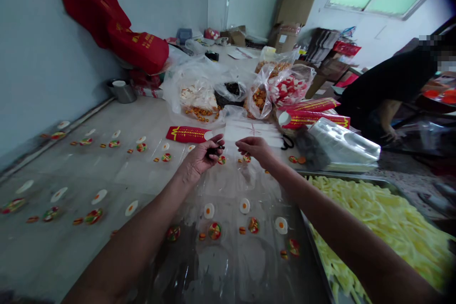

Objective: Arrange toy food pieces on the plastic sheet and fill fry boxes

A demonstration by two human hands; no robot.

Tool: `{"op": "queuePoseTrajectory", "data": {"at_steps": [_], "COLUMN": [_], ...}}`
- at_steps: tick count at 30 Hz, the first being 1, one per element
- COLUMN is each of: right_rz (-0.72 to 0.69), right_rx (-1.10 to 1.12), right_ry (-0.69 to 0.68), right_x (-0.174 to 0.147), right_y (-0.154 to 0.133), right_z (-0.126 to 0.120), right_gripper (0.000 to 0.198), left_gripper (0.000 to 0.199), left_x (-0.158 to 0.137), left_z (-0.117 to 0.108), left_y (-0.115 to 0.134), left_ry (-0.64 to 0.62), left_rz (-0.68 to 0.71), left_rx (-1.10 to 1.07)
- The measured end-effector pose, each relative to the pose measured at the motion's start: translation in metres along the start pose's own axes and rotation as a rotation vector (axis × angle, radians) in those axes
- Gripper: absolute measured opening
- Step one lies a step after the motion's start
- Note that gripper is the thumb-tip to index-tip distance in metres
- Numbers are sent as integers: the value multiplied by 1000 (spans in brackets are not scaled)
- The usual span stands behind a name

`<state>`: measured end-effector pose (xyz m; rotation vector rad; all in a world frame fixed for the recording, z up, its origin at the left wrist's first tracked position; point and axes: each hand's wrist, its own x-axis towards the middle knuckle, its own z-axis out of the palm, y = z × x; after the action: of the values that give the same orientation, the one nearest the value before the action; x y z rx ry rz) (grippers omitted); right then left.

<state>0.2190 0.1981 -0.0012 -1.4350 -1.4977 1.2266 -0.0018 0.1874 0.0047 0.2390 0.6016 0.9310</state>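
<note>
My left hand point(201, 157) is closed around several small dark pieces point(213, 151), too blurred to name. To its right, my right hand point(257, 147) has its fingertips pinched together; anything between them is too small to make out. Both hands hover over the far row of clear plastic packs. Rows of miniature foods lie on the clear plastic: small fried eggs point(209, 211), tiny burgers point(202, 237) and round, colourful dish pieces point(214, 231). Just beyond my left hand is a red printed carton point(187, 134) lying on its side.
Open plastic bags with white pieces point(197, 97), dark bits point(232, 88) and red-and-white pieces point(289, 89) stand at the back. A tray of pale yellow strips point(374, 213) is at right, behind it stacked clear plastic trays point(347, 145). A co-worker point(388, 80) leans in at far right.
</note>
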Motion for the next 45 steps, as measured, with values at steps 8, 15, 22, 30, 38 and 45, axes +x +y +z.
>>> {"op": "queuePoseTrajectory", "data": {"at_steps": [8,15,22,30,38,45], "right_rz": [73,-206,-242,-189,81,-525], "right_rx": [478,-410,-996,-1010,-886,-384], "right_ry": [-29,127,-8,-120,-170,-298], "right_x": [-6,16,30,38,79,26], "right_y": [-21,-11,-4,-4,-15,-42], "right_z": [53,27,52,57,33,75], "right_gripper": [28,11,19,20,38,26], "left_gripper": [49,27,19,26,34,31], "left_x": [-4,-22,-45,-51,-63,-58], "left_z": [3,-6,-18,-31,-40,-47], "left_y": [-8,28,32,29,30,33], "left_ry": [-9,246,351,265,230,274], "left_rz": [130,146,158,133,60,51], "left_rx": [-9,-170,-98,-8,65,44]}}
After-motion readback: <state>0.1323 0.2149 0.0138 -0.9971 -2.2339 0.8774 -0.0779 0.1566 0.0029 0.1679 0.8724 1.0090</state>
